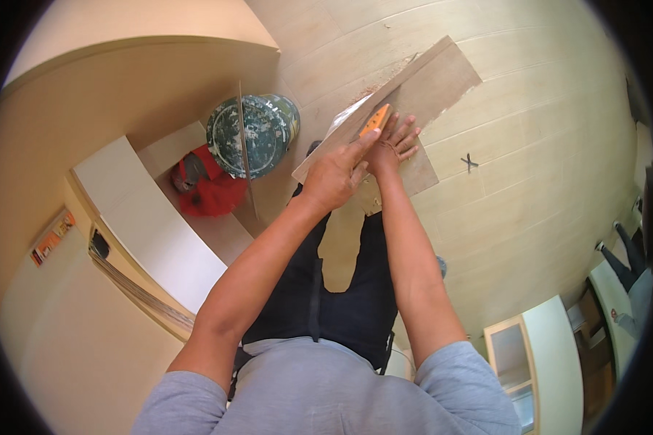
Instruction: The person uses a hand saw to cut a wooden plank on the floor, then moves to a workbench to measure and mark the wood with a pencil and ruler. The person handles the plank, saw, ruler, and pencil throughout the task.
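My left hand is closed round an orange tool; its working end is hidden, so I cannot tell its kind. Beneath both hands lies a long brown wooden board, slanting from lower left to upper right, with a rough right end. My right hand rests on the board close beside the tool, palm down and fingers spread. Pale shavings or dust lie along the board's far edge. A second piece of board shows below my right hand.
A paint-spotted green bucket stands left of the board, with a thin upright strip before it. Near it lies a red bag. White panels line the left. A dark X-shaped thing is on the floor; another person is far right.
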A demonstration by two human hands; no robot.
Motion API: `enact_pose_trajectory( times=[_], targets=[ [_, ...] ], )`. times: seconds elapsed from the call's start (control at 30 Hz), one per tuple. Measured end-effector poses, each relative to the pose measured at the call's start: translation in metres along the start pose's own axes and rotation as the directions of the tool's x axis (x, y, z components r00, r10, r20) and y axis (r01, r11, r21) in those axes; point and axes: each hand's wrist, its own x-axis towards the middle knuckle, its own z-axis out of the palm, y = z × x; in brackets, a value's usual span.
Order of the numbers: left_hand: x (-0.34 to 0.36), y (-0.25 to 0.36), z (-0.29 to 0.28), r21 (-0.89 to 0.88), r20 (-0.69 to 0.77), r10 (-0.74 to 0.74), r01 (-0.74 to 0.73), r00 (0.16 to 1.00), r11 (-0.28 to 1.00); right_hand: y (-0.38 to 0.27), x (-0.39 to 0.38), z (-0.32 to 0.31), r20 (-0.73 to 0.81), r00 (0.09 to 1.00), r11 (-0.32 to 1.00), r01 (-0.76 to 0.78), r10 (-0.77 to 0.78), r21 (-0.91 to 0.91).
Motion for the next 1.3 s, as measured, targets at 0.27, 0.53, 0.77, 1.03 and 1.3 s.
enact_pose_trajectory(
  times=[0.27, 0.53, 0.77, 1.03, 1.3],
  targets=[
    [-0.147, 0.082, -0.104, 0.2, 0.215, -0.295, 0.253, 0.931, 0.947, -0.002, 0.002, -0.009, 0.1, 0.993, 0.996, -0.049, 0.056, -0.07],
    [0.034, -0.005, -0.011, -0.093, 0.074, -0.108, 0.115, 0.991, 0.989, 0.01, 0.006, 0.013, -0.037, 0.999, 1.0, -0.019, 0.018, -0.019],
    [-0.096, 0.056, -0.078, 0.116, 0.101, -0.222, 0.21, 0.97, 0.971, -0.005, 0.003, 0.003, 0.058, 0.994, 0.992, -0.082, 0.088, -0.098],
    [-0.012, -0.007, -0.032, 0.047, 0.104, -0.172, 0.168, 0.98, 0.985, -0.002, -0.007, -0.019, 0.187, 0.977, 0.995, -0.099, 0.101, -0.018],
    [-0.116, 0.065, -0.09, 0.142, 0.138, -0.25, 0.231, 0.958, 0.963, -0.01, -0.001, -0.008, 0.065, 0.995, 0.996, -0.074, 0.077, -0.049]
  ],
)
